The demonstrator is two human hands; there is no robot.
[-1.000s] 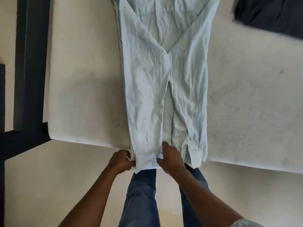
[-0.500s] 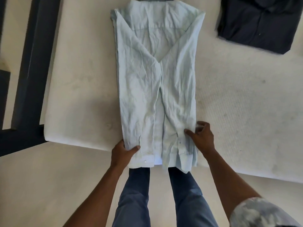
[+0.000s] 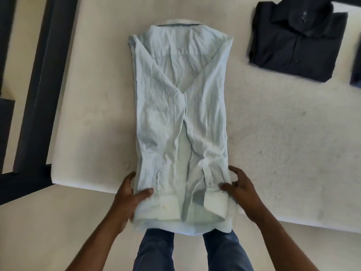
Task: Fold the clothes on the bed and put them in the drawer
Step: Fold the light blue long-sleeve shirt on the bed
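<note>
Both the left hand [image 3: 128, 194] and right hand [image 3: 243, 190] pinch the crumpled pale-blue shirt [image 3: 175, 114] on a quilted mattress [image 3: 277, 137].

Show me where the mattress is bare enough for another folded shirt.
Widest bare patch: mattress right of the light blue shirt, nearer than the folded black shirt. A narrower strip lies between the light blue shirt and the bed frame. Crowded: the far right corner.
</note>
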